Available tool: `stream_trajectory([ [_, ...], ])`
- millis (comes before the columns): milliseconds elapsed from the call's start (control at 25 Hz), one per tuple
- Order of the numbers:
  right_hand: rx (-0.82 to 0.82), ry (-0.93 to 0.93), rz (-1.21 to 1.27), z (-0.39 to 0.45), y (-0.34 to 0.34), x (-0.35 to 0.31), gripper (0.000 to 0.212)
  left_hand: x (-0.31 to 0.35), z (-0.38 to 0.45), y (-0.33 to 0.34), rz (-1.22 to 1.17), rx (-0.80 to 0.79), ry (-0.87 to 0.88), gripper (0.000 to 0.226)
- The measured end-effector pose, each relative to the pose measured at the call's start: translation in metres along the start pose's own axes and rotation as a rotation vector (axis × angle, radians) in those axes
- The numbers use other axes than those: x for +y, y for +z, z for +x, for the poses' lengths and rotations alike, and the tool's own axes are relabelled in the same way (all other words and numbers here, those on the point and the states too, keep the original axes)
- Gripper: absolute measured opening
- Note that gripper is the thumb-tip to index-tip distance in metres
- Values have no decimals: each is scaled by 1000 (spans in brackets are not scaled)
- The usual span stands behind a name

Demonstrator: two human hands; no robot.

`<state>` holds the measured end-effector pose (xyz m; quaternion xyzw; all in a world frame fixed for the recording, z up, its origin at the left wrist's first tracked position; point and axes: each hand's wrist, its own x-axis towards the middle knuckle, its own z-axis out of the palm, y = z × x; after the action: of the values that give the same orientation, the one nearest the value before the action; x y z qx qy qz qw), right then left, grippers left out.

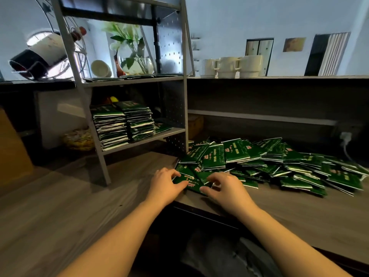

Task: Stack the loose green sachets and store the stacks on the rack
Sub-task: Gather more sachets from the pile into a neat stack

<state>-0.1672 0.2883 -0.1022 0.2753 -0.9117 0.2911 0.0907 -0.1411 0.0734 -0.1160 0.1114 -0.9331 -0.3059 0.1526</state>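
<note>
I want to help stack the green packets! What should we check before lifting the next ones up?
1. Both hands on a sachet: ok, left hand and right hand pinch it at the pile's near edge.
2. Sachet free of the others: cannot tell, neighbours overlap it.
3. Edges squared up: not ok, the pile lies scattered.
4. Room on the rack: ok, bare shelf beside the two stacks.
5. Path to the rack: ok, open desk between.
</note>
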Motion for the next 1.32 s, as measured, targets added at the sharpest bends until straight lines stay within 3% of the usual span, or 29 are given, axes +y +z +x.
stream_trajectory([
  [240, -60, -33, -55, 4, 13, 4, 58, 3, 3, -8, 140, -125, 105, 59],
  [440, -112, -95, -330, 14, 16, -7, 52, -5, 15, -19, 200, -203, 219, 40],
  [680, -129, -111, -280, 16, 9, -1, 59, -21, 13, -16, 33, -121, 317, 7],
  [840, -101, -187, -352, 13, 5, 5, 54, -17, 3, -20, -96, -150, 370, 16],
  [1000, -26, -239, -229, 4, -1, 9, 39, -3, -6, -17, -328, -140, 336, 6],
  [1120, 16, -184, -34, -2, -6, 12, 19, 1, -9, -16, -416, -218, 310, 32],
  [1200, 69, -139, 87, -4, -11, 17, 17, 6, -5, -12, -437, -197, 308, 38],
  [1320, -12, -103, 202, -10, -19, 26, 29, 20, -1, -3, -461, -154, 286, 33],
])
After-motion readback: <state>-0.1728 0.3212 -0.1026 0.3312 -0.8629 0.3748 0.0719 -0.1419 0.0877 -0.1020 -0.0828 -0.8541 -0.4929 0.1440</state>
